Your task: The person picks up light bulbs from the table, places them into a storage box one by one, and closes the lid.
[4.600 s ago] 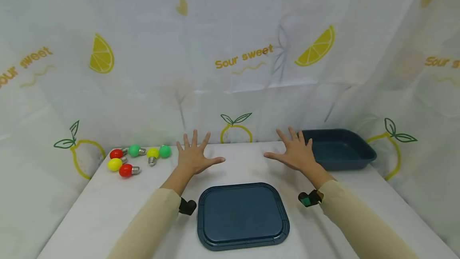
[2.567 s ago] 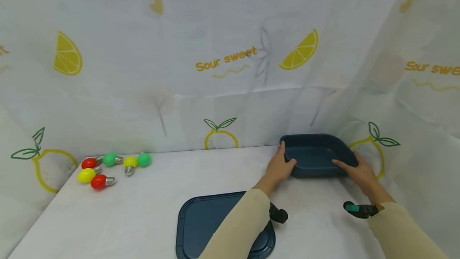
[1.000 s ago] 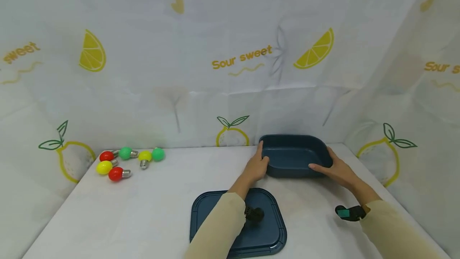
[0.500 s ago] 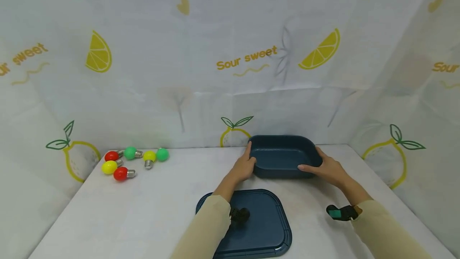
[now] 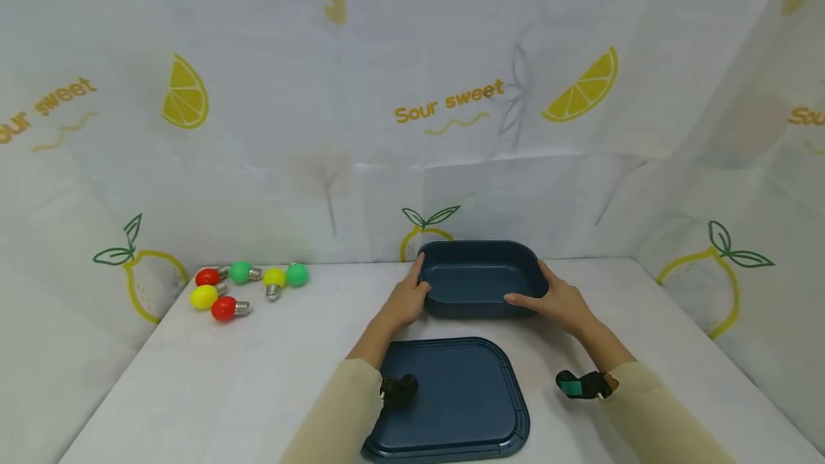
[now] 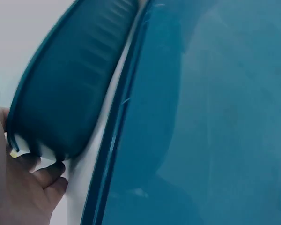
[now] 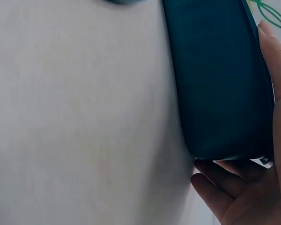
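A dark blue rectangular container (image 5: 480, 274), open at the top, is at the back middle of the table, just beyond a flat lid of the same colour (image 5: 454, 399). My left hand (image 5: 407, 301) grips its left end; in the left wrist view the fingers (image 6: 50, 177) curl round the end wall. At the opposite end my right hand (image 5: 563, 304) holds the container, thumb over the near rim. The right wrist view shows those fingers (image 7: 220, 185) at the end wall's lower edge. My left forearm and wrist camera cover the lid's left side.
Several light bulbs lie at the back left of the white table (image 5: 225, 385), among them a red bulb (image 5: 223, 308), a yellow bulb (image 5: 203, 297) and a green bulb (image 5: 297, 275). A lemon-printed curtain (image 5: 271, 192) hangs behind the table and along its sides.
Both hands, spread over the table at first, took hold of the container at the back right. They have brought it left to behind the lid. Lid and bulbs stay put.
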Demonstrator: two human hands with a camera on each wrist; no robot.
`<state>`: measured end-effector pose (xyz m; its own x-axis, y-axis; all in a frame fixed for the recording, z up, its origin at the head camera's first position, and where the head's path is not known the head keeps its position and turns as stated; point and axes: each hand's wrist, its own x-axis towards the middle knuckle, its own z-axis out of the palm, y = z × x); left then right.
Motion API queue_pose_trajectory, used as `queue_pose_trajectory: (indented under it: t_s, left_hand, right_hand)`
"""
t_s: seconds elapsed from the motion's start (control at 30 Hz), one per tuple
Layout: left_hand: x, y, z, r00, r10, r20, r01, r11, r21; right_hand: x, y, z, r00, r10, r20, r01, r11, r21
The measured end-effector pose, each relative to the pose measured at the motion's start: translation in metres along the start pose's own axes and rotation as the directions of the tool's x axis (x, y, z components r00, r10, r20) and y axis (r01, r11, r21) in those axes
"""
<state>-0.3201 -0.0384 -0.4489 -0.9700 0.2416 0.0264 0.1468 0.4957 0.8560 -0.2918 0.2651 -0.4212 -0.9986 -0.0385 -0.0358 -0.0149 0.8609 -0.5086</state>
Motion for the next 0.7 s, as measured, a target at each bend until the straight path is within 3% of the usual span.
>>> queue_pose_trajectory:
  t_s: [0.2, 0.43, 0.7]
  left_hand:
    - [-0.011, -0.014, -0.019, 1.000, -0.015, -0.009, 0.015, 0.999, -0.033]
    - [-0.024, -0.025, -0.036, 0.993, -0.010, -0.122, 0.006, 1.000, -0.027]
    - [-0.037, -0.052, -0.064, 0.983, 0.026, -0.184, -0.038, 0.997, -0.061]
  right_hand:
    - [0.001, -0.021, 0.017, 1.000, -0.017, -0.017, 0.018, 0.998, 0.059]
    - [0.004, -0.048, 0.037, 0.998, -0.039, -0.049, 0.044, 0.993, 0.109]
    - [0.006, -0.081, 0.063, 0.992, -0.056, -0.110, 0.068, 0.991, 0.113]
